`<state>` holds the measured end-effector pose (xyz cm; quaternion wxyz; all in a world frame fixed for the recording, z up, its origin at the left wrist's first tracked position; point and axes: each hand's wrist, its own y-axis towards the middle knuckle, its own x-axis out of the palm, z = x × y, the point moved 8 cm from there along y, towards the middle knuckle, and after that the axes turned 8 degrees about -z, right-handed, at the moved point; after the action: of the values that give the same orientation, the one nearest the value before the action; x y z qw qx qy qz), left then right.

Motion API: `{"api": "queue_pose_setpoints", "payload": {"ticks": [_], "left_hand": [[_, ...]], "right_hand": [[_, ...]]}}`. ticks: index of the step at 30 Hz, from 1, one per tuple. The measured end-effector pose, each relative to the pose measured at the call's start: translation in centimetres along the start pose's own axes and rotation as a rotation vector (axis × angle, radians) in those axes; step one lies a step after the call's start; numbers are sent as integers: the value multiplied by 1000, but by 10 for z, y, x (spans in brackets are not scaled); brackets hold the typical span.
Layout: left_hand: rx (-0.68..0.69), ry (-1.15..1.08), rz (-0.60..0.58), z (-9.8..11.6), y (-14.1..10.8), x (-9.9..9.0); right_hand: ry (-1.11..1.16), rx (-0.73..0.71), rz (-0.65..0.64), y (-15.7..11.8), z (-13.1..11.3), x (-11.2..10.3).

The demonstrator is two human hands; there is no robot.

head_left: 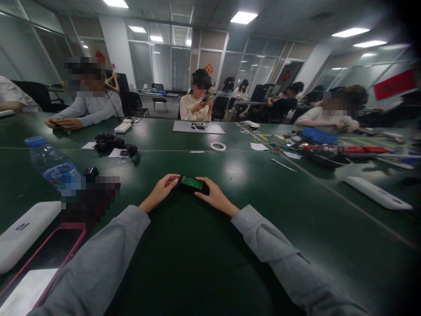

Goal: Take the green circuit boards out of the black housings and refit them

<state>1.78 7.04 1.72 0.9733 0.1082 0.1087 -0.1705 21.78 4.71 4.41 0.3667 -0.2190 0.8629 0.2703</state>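
Observation:
Between my two hands, just above or on the green table [190,245], is a small black device [192,182] with a green face that carries pale marks like a circuit board. Its exact kind is too small to tell. My left hand [163,186] holds the left end, fingers along the far edge. Around the right end is my right hand [215,195], its thumb on the near side and its fingers behind. The device tilts toward me. Both hands are partly closed, and its underside is hidden.
At left are a water bottle [51,162], a white power bank [26,232] and a red-edged case [77,239]. Ahead lie black gadgets [110,144] and a white ring [218,146]. To the right are a wrench [283,165], another white block [376,193] and cluttered cables. Several people sit beyond.

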Motion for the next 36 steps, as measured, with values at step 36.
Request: {"api": "queue_pose_setpoints", "payload": {"ticks": [36], "left_hand": [[-49,73,49,6,-4,-2]], "right_hand": [[-189,-94,-41,-6,-28,6]]}}
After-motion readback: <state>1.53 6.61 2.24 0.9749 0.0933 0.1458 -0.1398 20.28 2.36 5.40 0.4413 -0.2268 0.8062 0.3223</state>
